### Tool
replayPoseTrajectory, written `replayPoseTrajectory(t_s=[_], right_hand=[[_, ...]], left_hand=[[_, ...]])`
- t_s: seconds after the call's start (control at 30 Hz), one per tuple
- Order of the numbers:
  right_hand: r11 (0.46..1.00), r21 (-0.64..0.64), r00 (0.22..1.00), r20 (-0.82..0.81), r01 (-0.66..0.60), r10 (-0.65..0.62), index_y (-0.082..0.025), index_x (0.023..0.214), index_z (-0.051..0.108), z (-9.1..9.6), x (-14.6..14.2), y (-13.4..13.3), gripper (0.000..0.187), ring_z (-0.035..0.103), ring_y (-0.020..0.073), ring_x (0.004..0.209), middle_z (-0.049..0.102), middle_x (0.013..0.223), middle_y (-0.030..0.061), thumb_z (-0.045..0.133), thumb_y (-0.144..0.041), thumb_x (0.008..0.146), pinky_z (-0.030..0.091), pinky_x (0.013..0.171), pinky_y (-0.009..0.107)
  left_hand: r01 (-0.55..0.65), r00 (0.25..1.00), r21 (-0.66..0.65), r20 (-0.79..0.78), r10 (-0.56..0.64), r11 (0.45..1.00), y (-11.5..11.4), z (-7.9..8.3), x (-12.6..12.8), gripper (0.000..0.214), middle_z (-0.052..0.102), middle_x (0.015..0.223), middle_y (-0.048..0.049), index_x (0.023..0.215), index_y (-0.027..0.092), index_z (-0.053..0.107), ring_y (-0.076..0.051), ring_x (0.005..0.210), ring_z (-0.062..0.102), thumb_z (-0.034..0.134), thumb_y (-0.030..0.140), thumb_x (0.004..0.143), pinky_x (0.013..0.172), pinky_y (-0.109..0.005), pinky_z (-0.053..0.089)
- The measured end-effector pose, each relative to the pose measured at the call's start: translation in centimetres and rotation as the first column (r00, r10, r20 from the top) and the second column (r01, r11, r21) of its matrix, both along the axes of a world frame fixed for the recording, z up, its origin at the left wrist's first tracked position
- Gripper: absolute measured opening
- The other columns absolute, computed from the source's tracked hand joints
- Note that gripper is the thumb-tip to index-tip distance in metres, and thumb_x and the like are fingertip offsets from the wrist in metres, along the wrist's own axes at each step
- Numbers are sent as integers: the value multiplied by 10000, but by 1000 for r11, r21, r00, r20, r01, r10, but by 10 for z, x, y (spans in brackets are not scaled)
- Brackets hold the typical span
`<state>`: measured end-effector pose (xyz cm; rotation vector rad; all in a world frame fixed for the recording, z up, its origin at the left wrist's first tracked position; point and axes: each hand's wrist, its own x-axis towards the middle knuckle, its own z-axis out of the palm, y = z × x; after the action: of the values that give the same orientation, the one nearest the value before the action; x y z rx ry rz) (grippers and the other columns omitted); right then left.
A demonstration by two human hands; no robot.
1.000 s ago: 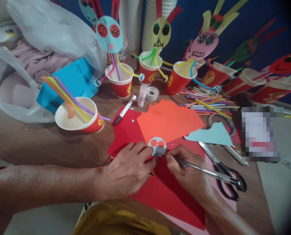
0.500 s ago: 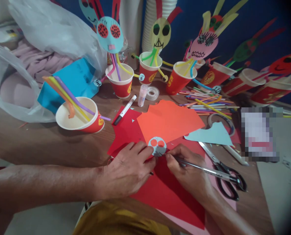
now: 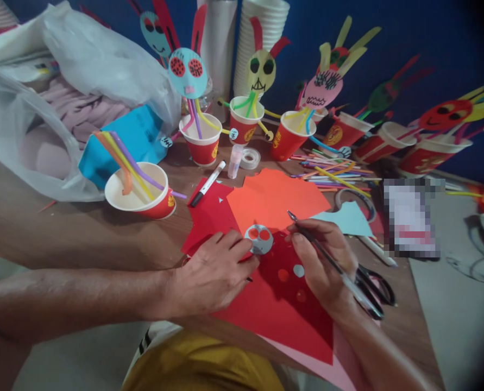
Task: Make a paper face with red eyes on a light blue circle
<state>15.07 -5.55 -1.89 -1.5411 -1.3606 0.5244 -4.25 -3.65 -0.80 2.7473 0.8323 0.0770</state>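
Observation:
A small pale-blue paper disc (image 3: 259,245) with two orange circles for eyes and a fine mark below them lies on red paper (image 3: 262,317). My left hand (image 3: 215,271) rests at its left edge, fingers bent and holding it down. A small dark tip pokes out under those fingers; what it belongs to is hidden. Right of the disc, my right hand (image 3: 327,260) is closed round a pen (image 3: 327,251), whose point is lifted off the paper and aimed up and left. Little orange and pale-blue paper dots (image 3: 283,275) lie between the hands.
Orange paper (image 3: 278,198), a marker (image 3: 208,183), a glue stick (image 3: 235,161) and tape (image 3: 250,158) lie beyond the hands. Scissors (image 3: 374,288) sit partly under my right hand. Red paper cups (image 3: 204,146) with straw-and-paper figures line the back; loose straws (image 3: 335,171) and a phone (image 3: 408,217) are right.
The pen has come up off the disc and swung its point upward as my right hand moved right. The paper dots are now uncovered. My left hand stays on the disc; the view has shifted slightly.

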Motion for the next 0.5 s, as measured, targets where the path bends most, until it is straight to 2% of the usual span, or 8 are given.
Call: replayPoseTrajectory(t_s=[0.2,0.5], right_hand=[[998,42,999,-31,-40,41,-204,946,564,-5,5,1,153,621,157,732,643,823,32,550,-245,799,490,693,302],[999,-25,998,-37,-42,41,-198,900,519,-4,-1,0,172,641,181,736,662,808,49,587,-284,768,506,689,327]], left_hand=[[-1,1000,-2,-9,1,1000,0,-1,0,228,485,1027,-79,1052,197,536,-246,951,420,401,247,876,802,-423,408],[13,1000,-9,-5,-13,1000,0,1,-1,246,503,1048,-71,1076,200,527,-255,965,428,390,235,875,790,-431,407]])
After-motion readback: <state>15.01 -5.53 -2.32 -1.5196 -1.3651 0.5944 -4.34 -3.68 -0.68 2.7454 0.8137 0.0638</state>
